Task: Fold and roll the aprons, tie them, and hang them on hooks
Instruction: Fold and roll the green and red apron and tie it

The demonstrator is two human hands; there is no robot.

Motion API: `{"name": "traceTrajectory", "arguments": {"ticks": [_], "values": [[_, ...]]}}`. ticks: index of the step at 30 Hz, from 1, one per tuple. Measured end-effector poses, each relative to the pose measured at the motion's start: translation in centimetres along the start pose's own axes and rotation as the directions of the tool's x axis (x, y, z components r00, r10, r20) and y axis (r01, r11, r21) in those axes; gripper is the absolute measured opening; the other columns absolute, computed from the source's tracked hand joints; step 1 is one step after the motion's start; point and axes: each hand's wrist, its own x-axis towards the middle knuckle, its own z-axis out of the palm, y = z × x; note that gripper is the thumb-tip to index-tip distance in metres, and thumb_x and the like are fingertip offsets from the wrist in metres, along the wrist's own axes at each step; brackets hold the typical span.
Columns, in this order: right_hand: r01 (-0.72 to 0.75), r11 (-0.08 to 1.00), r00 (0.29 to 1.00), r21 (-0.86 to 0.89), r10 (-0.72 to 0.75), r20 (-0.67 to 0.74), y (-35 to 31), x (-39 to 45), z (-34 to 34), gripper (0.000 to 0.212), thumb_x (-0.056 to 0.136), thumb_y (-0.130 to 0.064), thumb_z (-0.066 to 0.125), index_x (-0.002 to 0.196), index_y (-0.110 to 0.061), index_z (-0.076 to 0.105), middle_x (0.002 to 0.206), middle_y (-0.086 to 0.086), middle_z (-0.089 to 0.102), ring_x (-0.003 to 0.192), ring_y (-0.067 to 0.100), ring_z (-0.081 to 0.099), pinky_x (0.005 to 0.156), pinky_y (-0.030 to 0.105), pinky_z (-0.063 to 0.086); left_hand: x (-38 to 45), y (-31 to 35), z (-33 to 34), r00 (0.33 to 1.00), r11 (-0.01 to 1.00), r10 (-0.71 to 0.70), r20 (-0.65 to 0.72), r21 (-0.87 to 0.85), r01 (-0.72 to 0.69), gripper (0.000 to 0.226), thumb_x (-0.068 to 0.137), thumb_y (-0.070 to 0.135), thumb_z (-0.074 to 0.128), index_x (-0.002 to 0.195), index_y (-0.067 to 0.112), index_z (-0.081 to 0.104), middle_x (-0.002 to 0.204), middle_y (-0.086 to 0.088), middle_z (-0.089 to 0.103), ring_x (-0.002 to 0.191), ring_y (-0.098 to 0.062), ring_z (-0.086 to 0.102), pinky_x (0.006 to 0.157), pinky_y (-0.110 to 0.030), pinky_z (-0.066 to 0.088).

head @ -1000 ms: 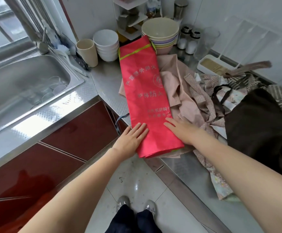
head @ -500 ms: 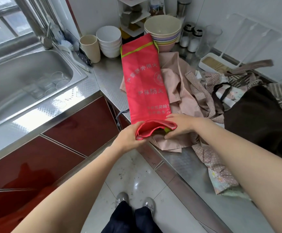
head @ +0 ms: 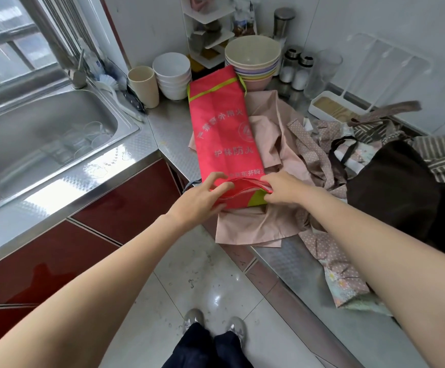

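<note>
We are standing at the stainless steel counter [head: 168, 128], where a heap of loose aprons [head: 309, 155] is spreading to the right and hanging over the edge. The red apron [head: 224, 128], folded into a long strip with printed characters, is lying on top of a pink apron [head: 248, 229], its far end touching the stack of pastel bowls [head: 253, 59]. We are turning up its near end to start the roll: our left hand [head: 197, 205] is curling fingers over the turned edge, our right hand [head: 282, 188] is pinching the other corner. We are judging the risks: the slippery strip is sliding on the pink apron underneath and dragging it into the roll, the start is going crooked since the hands are not level, and the far end is nudging the bowls.
</note>
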Motion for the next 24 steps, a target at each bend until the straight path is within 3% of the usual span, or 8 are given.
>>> {"name": "traceTrajectory", "arguments": {"ticks": [2,4,8,12,15,18,21,24], "values": [[-0.014,0.999,1.000,0.031,0.014,-0.006,-0.3,0.1,-0.4,0.026,0.080,-0.011,0.058,0.066,-0.020,0.038,0.075,0.005,0.050,0.074,0.025,0.048,0.062,0.030,0.034,0.6,-0.2,-0.2,0.992,1.000,-0.013,0.126,-0.011,0.015,0.027,0.078,0.021,0.072,0.095,0.005,0.059,0.098,-0.013,0.059,0.071,-0.028,0.063,0.056,-0.029,0.046],[-0.020,0.998,1.000,0.064,0.020,0.007,-0.7,0.2,-0.8,0.028,0.078,-0.012,0.060,0.065,-0.023,0.037,0.068,0.001,0.046,0.071,0.024,0.047,0.058,0.033,0.032,0.7,-0.4,-0.2,0.946,0.976,-0.167,0.278,-0.087,0.198,0.028,0.086,0.028,0.065,0.085,0.000,0.061,0.085,-0.009,0.057,0.078,-0.028,0.057,0.065,-0.028,0.035],[-0.093,0.995,0.989,0.020,0.090,0.114,-0.7,0.6,-0.5,0.016,0.083,-0.019,0.062,0.072,-0.008,0.059,0.072,0.009,0.054,0.071,0.022,0.050,0.056,0.030,0.035,0.1,-1.7,-0.1,0.823,0.748,-0.475,0.311,-0.350,0.564,0.028,0.083,0.029,0.069,0.064,0.015,0.054,0.052,0.008,0.043,0.048,-0.005,0.043,0.051,-0.020,0.029],[-0.179,0.980,0.972,0.085,0.163,0.166,-0.6,1.0,0.8,0.034,0.091,-0.027,0.056,0.066,-0.006,0.065,0.070,0.009,0.064,0.071,0.024,0.060,0.073,0.030,0.047,-0.3,-1.9,0.6,0.711,0.446,-0.596,0.373,-0.583,0.679,0.024,0.084,0.025,0.069,0.088,0.002,0.064,0.075,-0.004,0.059,0.068,-0.009,0.053,0.066,-0.026,0.044],[-0.153,0.982,0.988,0.114,0.155,-0.004,-0.7,1.9,1.1,0.031,0.081,-0.021,0.068,0.059,-0.017,0.047,0.069,0.005,0.054,0.075,0.022,0.051,0.064,0.030,0.038,0.1,-1.8,1.6,0.690,0.410,-0.616,0.381,-0.593,0.693,0.020,0.087,0.020,0.064,0.093,0.004,0.056,0.085,-0.007,0.056,0.077,-0.017,0.051,0.070,-0.032,0.043],[-0.108,0.981,0.988,0.160,0.123,-0.089,-0.5,3.3,1.5,0.035,0.075,-0.001,0.062,0.059,-0.025,0.042,0.095,0.013,0.061,0.092,0.025,0.056,0.070,0.025,0.036,0.4,-2.1,2.1,0.672,0.366,-0.610,0.419,-0.604,0.708,0.015,0.089,0.017,0.060,0.093,0.016,0.046,0.087,-0.004,0.052,0.076,-0.016,0.047,0.066,-0.028,0.039],[-0.076,0.991,0.988,0.114,0.090,-0.123,-0.9,4.0,2.2,0.027,0.073,-0.003,0.063,0.092,-0.020,0.053,0.124,0.012,0.046,0.111,0.029,0.050,0.088,0.031,0.042,0.6,-2.4,2.6,0.666,0.369,-0.623,0.409,-0.598,0.712,0.013,0.088,0.016,0.061,0.095,0.017,0.051,0.090,-0.006,0.055,0.081,-0.017,0.050,0.073,-0.029,0.040],[0.003,0.993,0.999,-0.118,0.001,0.038,-1.8,4.2,2.3,0.094,0.072,-0.023,0.075,0.147,-0.027,0.018,0.156,-0.001,0.006,0.142,0.026,0.012,0.113,0.045,0.023,1.0,-2.7,2.2,0.707,0.501,-0.593,0.384,-0.511,0.698,0.010,0.086,0.017,0.065,0.084,0.013,0.057,0.073,0.001,0.054,0.067,-0.012,0.047,0.060,-0.014,0.036]]}}
